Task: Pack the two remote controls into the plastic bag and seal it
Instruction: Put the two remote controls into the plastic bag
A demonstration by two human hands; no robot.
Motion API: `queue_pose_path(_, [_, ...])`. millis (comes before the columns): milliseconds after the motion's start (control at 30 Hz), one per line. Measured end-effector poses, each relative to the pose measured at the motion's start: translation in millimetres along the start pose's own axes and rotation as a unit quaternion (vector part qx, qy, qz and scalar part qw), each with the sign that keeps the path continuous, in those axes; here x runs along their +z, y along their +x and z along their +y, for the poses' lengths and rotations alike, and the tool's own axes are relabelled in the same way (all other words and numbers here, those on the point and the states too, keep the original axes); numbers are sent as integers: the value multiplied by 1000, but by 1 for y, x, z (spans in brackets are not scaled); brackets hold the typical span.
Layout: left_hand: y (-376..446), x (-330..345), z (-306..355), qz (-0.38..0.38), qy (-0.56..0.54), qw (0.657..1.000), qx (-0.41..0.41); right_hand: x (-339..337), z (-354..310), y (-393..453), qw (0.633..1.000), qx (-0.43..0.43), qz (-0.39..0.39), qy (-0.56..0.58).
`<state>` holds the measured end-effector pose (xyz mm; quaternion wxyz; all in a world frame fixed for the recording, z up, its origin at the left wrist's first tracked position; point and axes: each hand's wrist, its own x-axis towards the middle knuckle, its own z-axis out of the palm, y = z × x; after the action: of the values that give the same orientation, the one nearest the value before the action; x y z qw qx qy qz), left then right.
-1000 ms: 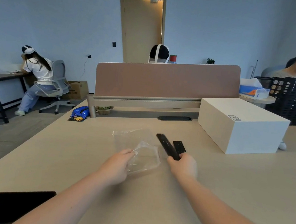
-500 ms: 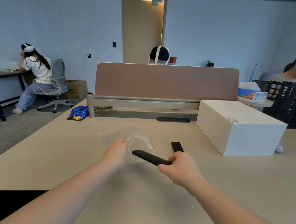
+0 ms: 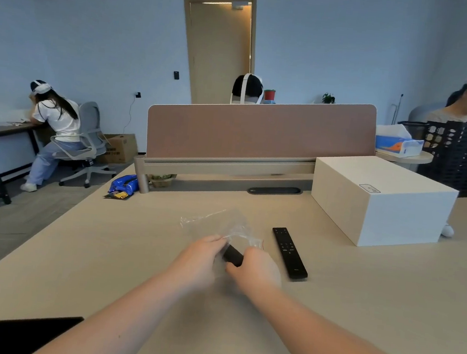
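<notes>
A clear plastic bag (image 3: 223,224) is lifted off the beige table, pinched at its near edge by my left hand (image 3: 198,259). My right hand (image 3: 254,270) grips a black remote control (image 3: 232,256), of which only a short end shows between the two hands, at the bag's mouth. How far it is inside the bag I cannot tell. The second black remote control (image 3: 289,252) lies flat on the table just right of my right hand, untouched.
A large white box (image 3: 381,199) stands on the table at the right. A brown desk divider (image 3: 259,133) runs across the back. A dark flat device (image 3: 20,333) lies at the near left corner. People sit at the left, behind the divider and far right.
My right hand carried the remote leftward from beside the other one to the bag's mouth. My left hand raised the bag's edge, and both hands have come together.
</notes>
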<state>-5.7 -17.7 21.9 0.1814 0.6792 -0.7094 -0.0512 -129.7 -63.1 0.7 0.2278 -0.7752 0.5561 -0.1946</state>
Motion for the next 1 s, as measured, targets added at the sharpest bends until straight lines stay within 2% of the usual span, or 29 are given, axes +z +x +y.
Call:
queue_pose_path(200, [0,-1,-7,-19,21,999,-20,15,-9,11,993,-58,-14,-98])
queue_pose_path(400, [2,0,-10,-37,22,999,-19,26,-4,19,990,-96,-17,-104])
queue_pose_path(600, [2,6,-20,-22,27,999,-18,30,8,24,985,-132,-51,-99])
queue_pose_path(833, [0,7,-23,-17,23,1000,-13,38,12,38,953,-248,-112,-130])
queue_pose_path(1000, [2,5,-27,-22,27,999,-17,36,8,40,949,-260,-131,-121])
